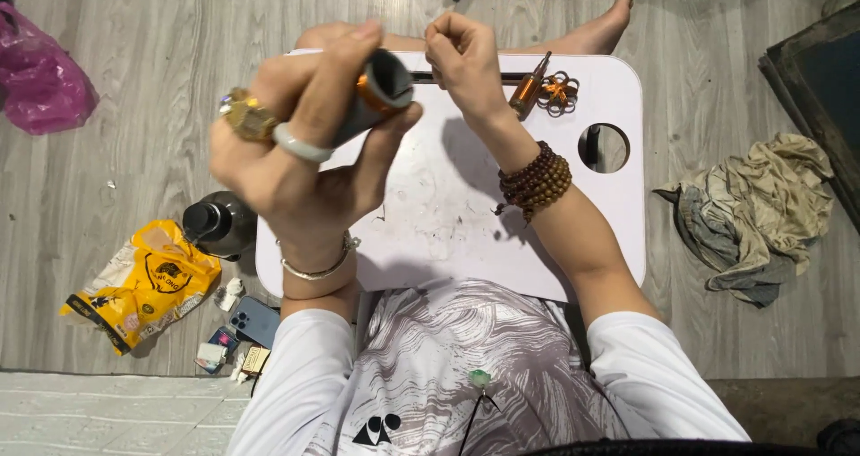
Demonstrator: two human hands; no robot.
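Item: we are gripping a dark cylinder (372, 98) in our left hand (296, 156), fingers wrapped round it. Our right hand (466, 62), at one o'clock, is pinching a thin rod (428, 77), probably for threading into its mouth; steady alignment needed.

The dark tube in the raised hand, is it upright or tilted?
Tilted. The dark tube lies slanted in the left hand, its open end up toward the right hand, above the white lap table.

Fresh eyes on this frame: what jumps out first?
The left hand, raised close to the camera at centre left, grips a dark tube with an orange band. The right hand pinches something small above the white lap table, with a brown bead bracelet on its wrist. On the floor, a yellow bag lies at left and crumpled cloth at right.
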